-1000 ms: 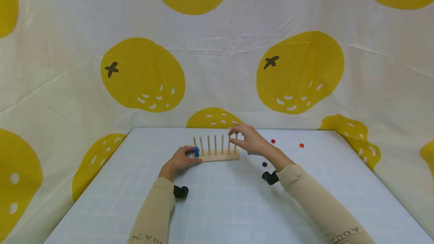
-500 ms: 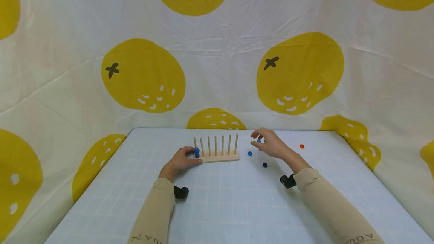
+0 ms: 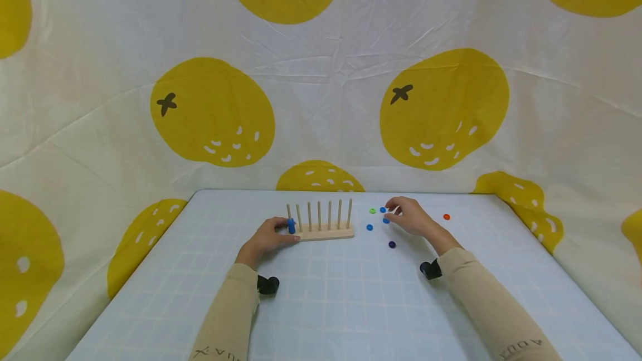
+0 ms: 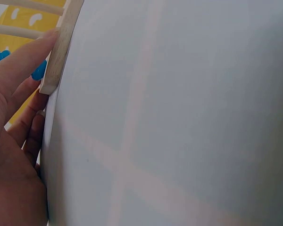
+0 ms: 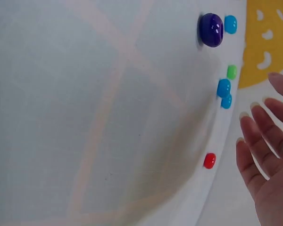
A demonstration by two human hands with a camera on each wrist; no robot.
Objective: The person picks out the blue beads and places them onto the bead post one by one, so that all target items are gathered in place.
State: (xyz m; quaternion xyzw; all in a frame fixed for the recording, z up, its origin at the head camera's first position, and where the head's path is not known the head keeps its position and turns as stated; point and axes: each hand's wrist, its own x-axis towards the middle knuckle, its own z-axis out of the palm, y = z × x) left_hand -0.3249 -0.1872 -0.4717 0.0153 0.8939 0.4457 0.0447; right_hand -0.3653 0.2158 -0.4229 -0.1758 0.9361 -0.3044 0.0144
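My left hand (image 3: 268,237) holds the left end of a wooden peg rack (image 3: 326,234), with the thumb along its front edge and the other fingers behind. Several upright pegs stand on the rack, and blue beads (image 3: 291,225) are stacked on the leftmost one. To the right, my right hand (image 3: 408,216) hovers over loose beads, its fingers spread and relaxed with nothing seen between them. Near its fingertips lie a green bead (image 3: 372,211) and several blue beads (image 3: 369,227). A dark purple bead (image 5: 211,30) sits nearer to me.
An orange bead (image 3: 446,216) lies right of my right hand. The right wrist view shows a red bead (image 5: 209,160) on the tabletop. A light checked cloth (image 3: 321,305) covers the table, and a fruit-print curtain (image 3: 326,99) hangs behind its far edge.
My right hand has moved right, from the pegs at the rack's right end to above the loose beads. Green and blue beads it had covered now show. The left hand has stayed put.
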